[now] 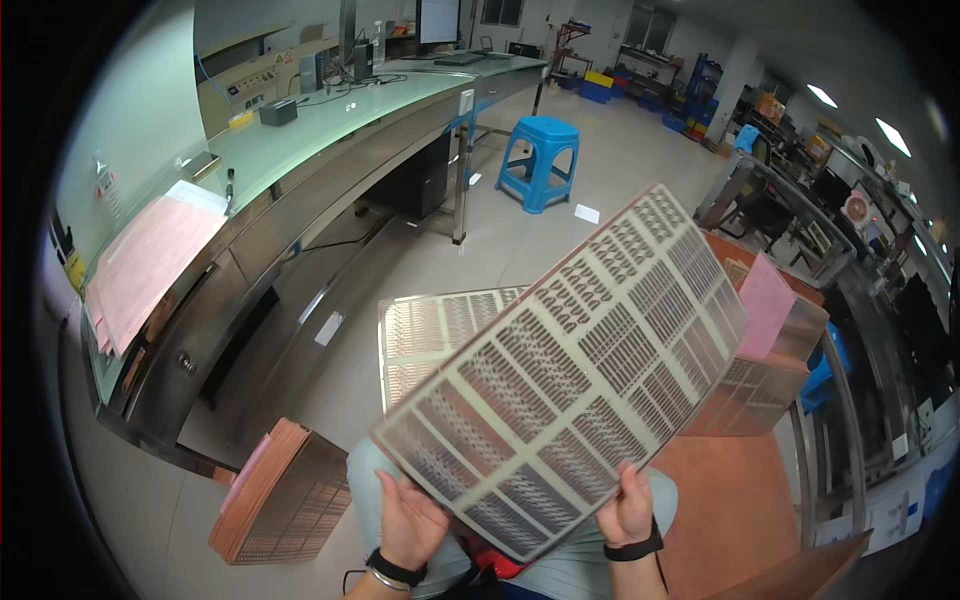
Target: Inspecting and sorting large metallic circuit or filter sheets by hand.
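Note:
A large thin circuit board panel (570, 375), pale green with blocks of fine copper-coloured patterns, is tilted up in front of me above my lap. My left hand (412, 522) grips its lower left edge, the fingers partly hidden behind the panel. At the lower right edge, my right hand (627, 508) pinches the panel with the thumb in front. Behind it stands a second patterned panel (440, 325), mostly covered by the held one. To my left, a stack of copper-edged panels (285, 500) with a pink sheet leans on the floor.
On the right are more panels (745, 395) with a pink sheet (768, 305), beside a bare copper-coloured surface (725, 510). A glass-topped workbench (330, 125) runs along the left, bearing pink sheets (155, 265). A blue plastic stool (540, 165) stands ahead; metal frames (845, 440) line the right.

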### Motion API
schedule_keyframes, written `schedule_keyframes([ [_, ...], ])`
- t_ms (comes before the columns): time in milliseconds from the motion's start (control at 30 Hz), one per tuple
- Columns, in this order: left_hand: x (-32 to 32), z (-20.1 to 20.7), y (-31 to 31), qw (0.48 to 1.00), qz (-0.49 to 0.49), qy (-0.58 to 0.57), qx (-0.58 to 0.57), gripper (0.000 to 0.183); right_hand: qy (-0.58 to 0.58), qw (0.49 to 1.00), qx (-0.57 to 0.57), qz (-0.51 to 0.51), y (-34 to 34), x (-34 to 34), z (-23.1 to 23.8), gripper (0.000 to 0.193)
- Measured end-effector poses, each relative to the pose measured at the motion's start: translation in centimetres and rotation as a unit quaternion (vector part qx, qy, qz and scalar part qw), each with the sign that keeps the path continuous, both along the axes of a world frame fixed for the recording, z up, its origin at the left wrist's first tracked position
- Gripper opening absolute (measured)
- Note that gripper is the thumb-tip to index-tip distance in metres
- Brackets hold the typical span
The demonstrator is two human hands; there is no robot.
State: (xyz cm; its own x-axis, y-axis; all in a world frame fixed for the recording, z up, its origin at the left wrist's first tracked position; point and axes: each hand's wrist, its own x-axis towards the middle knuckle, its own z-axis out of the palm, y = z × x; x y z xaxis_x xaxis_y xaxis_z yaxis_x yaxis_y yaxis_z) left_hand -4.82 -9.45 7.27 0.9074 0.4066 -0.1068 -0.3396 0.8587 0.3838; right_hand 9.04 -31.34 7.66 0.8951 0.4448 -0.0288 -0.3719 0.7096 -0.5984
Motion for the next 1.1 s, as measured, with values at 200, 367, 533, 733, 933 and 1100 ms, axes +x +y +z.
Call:
schedule_keyframes([
  [200, 0.0, -1.0, 0.2, 0.994, 0.042, 0.090, 0.044, 0.039, -0.033, 0.999, -0.029, 0.015, -0.8, -0.3, 0.0, 0.039],
  [367, -1.6, -1.1, 4.1, 0.977, 0.097, 0.144, 0.124, 0.031, -0.020, 0.987, 0.035, -0.159, -7.5, 3.9, 1.6, 0.042],
  [533, -2.9, -1.6, 7.2, 0.957, 0.121, 0.162, 0.206, 0.027, -0.130, 0.960, -0.178, -0.175, -11.1, 3.5, 2.3, 0.045],
  [733, -3.4, -1.8, 7.8, 0.944, 0.126, 0.212, 0.219, 0.028, -0.137, 0.924, -0.305, -0.187, -11.2, 3.1, 3.6, 0.047],
  [933, -3.9, -0.6, 8.2, 0.932, 0.151, 0.196, 0.265, 0.026, -0.165, 0.912, -0.349, -0.138, -10.6, 3.3, 3.5, 0.030],
  [1100, -3.6, 1.7, 8.5, 0.910, 0.206, 0.053, 0.356, 0.023, -0.222, 0.921, -0.248, -0.205, -11.0, 5.1, 3.3, 0.015],
])
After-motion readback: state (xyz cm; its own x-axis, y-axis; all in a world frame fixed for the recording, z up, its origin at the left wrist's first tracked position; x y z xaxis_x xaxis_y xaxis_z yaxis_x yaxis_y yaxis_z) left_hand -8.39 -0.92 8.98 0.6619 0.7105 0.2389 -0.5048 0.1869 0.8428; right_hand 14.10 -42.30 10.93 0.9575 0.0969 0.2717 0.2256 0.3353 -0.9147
